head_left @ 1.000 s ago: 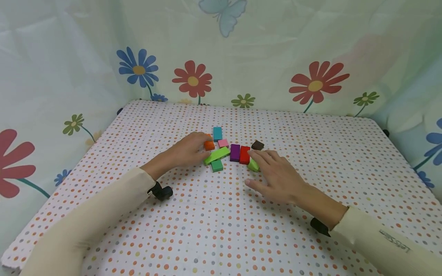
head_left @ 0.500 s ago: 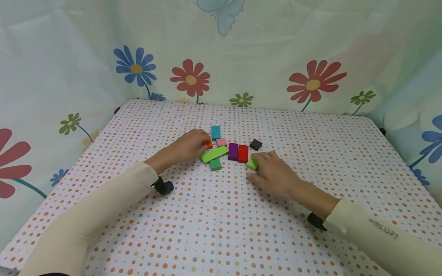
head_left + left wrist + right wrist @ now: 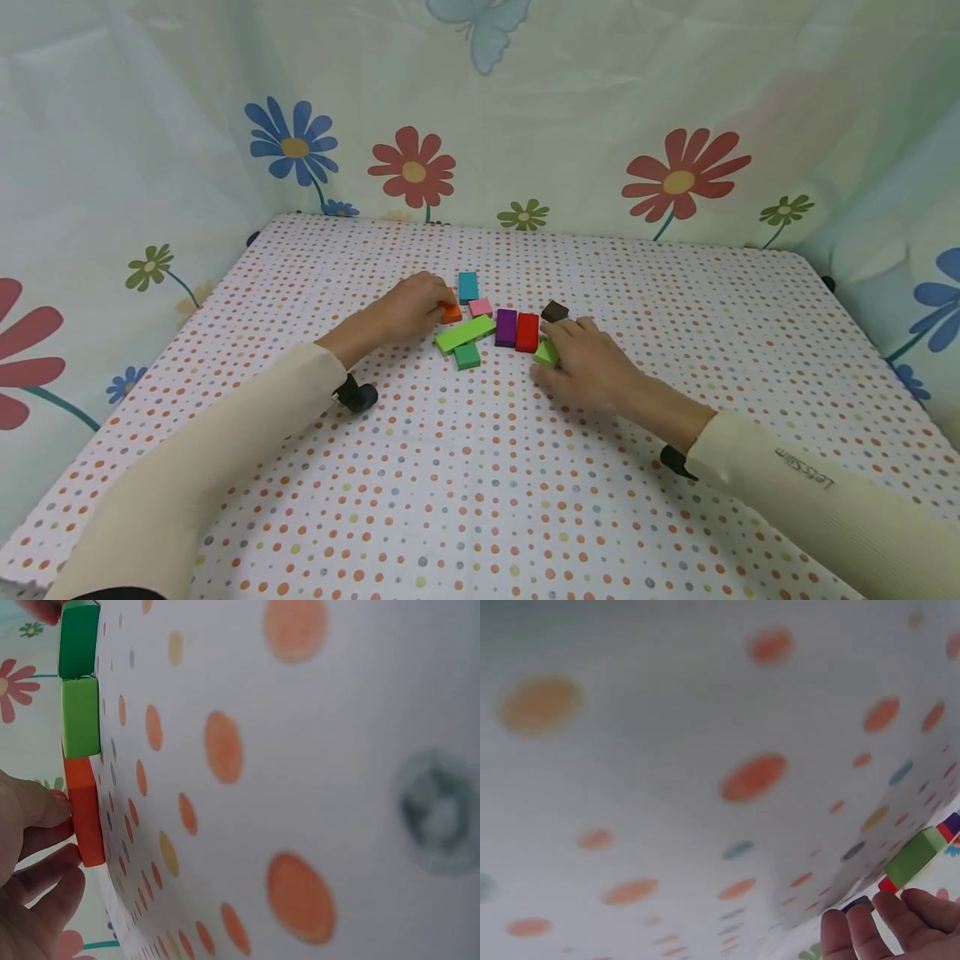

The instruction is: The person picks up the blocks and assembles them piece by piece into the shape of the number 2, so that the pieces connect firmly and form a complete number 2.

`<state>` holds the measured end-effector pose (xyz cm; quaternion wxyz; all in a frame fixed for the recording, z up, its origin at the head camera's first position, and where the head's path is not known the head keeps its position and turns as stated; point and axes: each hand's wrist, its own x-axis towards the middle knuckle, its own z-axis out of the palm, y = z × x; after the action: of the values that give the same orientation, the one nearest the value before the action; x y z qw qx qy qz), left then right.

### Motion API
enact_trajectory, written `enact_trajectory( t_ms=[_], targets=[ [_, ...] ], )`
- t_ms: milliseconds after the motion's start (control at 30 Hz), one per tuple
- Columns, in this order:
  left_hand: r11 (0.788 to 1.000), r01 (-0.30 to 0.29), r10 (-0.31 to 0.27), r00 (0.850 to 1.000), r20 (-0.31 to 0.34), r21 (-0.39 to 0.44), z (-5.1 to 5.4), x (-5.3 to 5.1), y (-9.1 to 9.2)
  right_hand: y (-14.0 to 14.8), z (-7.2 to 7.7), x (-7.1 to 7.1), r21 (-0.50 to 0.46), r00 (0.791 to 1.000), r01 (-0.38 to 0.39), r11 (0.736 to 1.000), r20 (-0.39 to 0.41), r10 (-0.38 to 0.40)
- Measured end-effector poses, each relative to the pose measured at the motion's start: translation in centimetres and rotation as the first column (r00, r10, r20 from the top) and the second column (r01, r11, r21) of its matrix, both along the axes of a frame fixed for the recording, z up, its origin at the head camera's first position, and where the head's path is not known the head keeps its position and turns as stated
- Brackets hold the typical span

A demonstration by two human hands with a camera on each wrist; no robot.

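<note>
Orange paint covers the small block (image 3: 85,814) at our left hand (image 3: 408,308), lying flat on the table near the middle of our view. Our left fingers are bent, and the thumb and fingertips grip it, as the left wrist view shows up close.

Our right hand (image 3: 592,367) reaches in from the other side, fingers loosely spread over a short lime block (image 3: 547,353). The thumb sits apart from the fingers, so the hand is not closed; we cannot tell whether any fingertip touches the wood.

Between our hands lie more blocks. A long lime bar (image 3: 464,334) slants beside the orange one, with a green block (image 3: 467,357) on its nearer side and a pink block (image 3: 481,307) just beyond. Farther back is a blue block (image 3: 468,287). Purple (image 3: 506,327) and red (image 3: 527,332) blocks stand side by side to the right, and a dark brown block (image 3: 554,312) lies just past our right fingertips.

Cream sleeves (image 3: 795,475) cover our forearms. Under everything spreads a white cloth (image 3: 450,500) with coloured dots; behind it hangs a pale curtain (image 3: 570,108) printed with flowers and a butterfly.
</note>
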<state>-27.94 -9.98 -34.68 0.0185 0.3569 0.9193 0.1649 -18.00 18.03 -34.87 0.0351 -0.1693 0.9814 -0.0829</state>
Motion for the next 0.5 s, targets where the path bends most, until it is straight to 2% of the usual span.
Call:
enact_trajectory(
  t_ms=[133, 267, 500],
  targets=[
    [1.000, 0.010, -0.010, 1.000, -0.008, 0.013, 0.0, -0.1, 0.1, -0.4, 0.3, -0.8, 0.006, 1.000, -0.017, 1.000, -0.021, 0.017],
    [1.000, -0.010, 0.010, 1.000, -0.001, 0.006, 0.0, -0.1, 0.2, -0.8, 0.6, -1.9, -0.003, 0.999, -0.026, 1.000, -0.026, 0.026],
    [1.000, -0.017, 0.017, 1.000, 0.011, -0.003, 0.1, -0.1, 0.3, -1.1, 1.1, -3.4, -0.019, 0.999, -0.037, 0.999, 0.017, 0.037]
  ],
)
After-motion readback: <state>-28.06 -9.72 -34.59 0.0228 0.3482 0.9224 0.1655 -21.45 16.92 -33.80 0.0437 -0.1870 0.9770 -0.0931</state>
